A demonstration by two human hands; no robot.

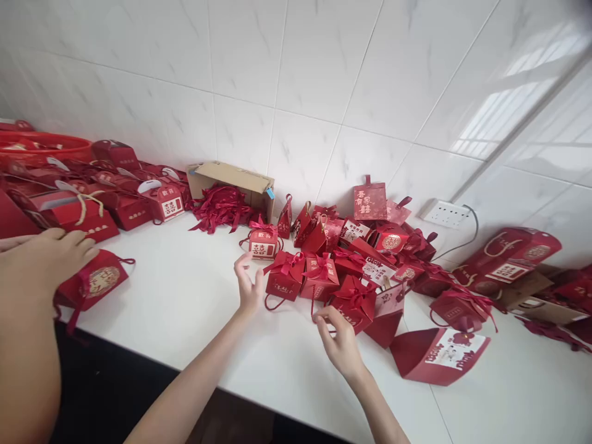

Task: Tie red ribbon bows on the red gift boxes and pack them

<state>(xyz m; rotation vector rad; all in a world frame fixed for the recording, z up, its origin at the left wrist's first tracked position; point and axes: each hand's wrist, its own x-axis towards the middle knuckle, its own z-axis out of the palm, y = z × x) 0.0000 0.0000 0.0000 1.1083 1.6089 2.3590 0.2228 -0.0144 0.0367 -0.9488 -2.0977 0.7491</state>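
Note:
My left hand (250, 287) is raised over the white table, its thumb and bent index finger apart, with nothing visible between them. A ribbon end of a dark red gift box (283, 280) with a bow lies close to its thumb. Beside that box stands another small red gift box (320, 282) with a bow and a thin hanging ribbon (312, 303). The curled fingers of my right hand (340, 339) meet this ribbon at its lower end; the pinch is partly hidden. Just behind my right hand sits a larger red box (355, 302) with a bow.
A co-worker's hand (60, 256) rests by a red box (99, 280) at left. A cardboard box (231, 172) holds loose red ribbons (222, 206). Red boxes crowd both sides; one lies tilted (439, 357) at right. A power strip (446, 213) is on the tiled wall (305, 74).

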